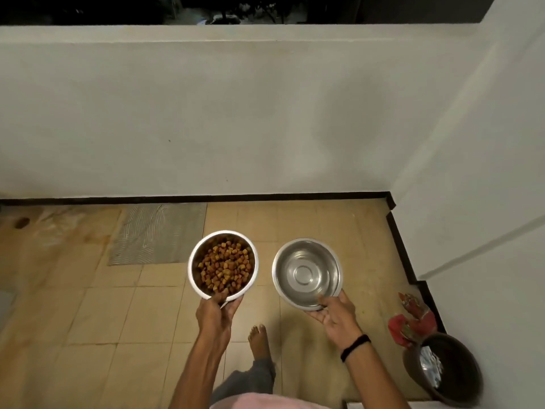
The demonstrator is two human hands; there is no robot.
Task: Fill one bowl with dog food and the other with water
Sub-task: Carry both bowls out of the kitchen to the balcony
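Observation:
Two steel bowls are held out over a tiled floor. My left hand (214,312) grips the near rim of the left bowl (192,261), which holds brown dog food (225,267). My right hand (334,314) grips the near rim of the right bowl (306,271). Its inside looks shiny, and I cannot tell whether it holds water. A black band sits on my right wrist.
A low white wall (236,113) runs across ahead, with another white wall at the right. A grey mat (159,233) lies on the floor by the wall. A dark bucket (442,367) and a red cloth (411,320) sit at the right corner. My bare foot (259,340) is below the bowls.

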